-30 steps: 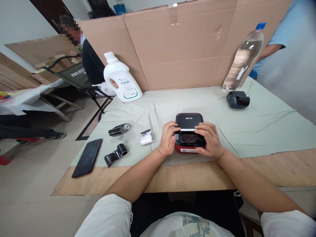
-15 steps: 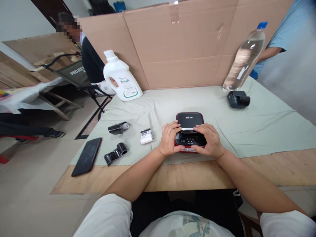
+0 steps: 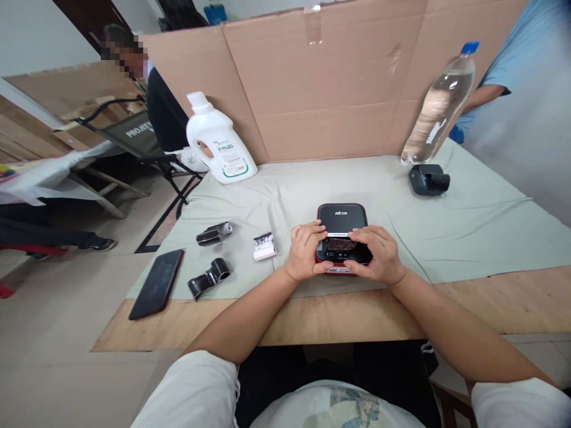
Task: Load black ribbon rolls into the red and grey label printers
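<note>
Hands (image 3: 305, 252) around both sides of a black-and-red device (image 3: 342, 221)

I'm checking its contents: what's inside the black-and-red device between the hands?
Inside the device, a dark, brownish shiny surface shows. The left hand and right hand partly cover its sides; whatever lies beneath that surface is hidden.

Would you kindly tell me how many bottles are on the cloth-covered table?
2: a white bottle at the back left and a blue-capped clear bottle at the back right.

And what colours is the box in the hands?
The box is mostly black with red edges; head view shows it.
</note>
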A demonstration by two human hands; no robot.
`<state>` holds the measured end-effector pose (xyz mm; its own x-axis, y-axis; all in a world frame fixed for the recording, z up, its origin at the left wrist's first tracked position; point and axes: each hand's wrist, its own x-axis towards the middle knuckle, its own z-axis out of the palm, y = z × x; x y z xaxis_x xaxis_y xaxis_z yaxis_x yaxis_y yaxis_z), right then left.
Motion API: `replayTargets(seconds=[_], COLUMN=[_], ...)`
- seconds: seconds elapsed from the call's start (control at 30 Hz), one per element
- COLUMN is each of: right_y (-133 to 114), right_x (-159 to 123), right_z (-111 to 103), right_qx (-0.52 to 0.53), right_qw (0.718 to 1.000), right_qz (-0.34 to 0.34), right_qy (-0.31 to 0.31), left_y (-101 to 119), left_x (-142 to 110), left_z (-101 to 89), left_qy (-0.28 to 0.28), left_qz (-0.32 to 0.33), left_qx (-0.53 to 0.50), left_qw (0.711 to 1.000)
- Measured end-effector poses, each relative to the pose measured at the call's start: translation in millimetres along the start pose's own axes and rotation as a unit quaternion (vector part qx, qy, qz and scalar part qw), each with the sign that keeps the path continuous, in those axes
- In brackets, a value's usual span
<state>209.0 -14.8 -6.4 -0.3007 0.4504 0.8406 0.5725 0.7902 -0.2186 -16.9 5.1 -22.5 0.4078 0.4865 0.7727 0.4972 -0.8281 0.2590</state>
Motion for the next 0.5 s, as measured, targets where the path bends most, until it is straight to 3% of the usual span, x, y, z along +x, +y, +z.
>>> replayTargets(seconds=[0.17,0.27,0.37,0.43,0.5], right_y=[2,10,28,41,52], right_x=[-1,-5,-13,-18,-23], right_z=[-1,1,9,15,21], right_qx=[0.071,0.112,0.1,0.074,0.041], right_qw=[0.997,0.99,0.971,0.952,0.936], right_qz=[0.008,0.076,0.204,0.294,0.346], right_qy=[0.006,0.033,0.078,0.037,-0.045], left_y=[4,6,1,-5,-10], left_x=[0,-3,-7,-8,-8], left_z=[3.9,9.2,15.4,18.8,20.8], left_qy=[0.029,0.077,0.097,0.053,0.005], left_qz=[-0.014,-0.095,-0.218,-0.29,-0.326], left_qx=[-0.03,-0.1,-0.169,-0.226,-0.283], left_qw=[0.999,0.987,0.956,0.928,0.902])
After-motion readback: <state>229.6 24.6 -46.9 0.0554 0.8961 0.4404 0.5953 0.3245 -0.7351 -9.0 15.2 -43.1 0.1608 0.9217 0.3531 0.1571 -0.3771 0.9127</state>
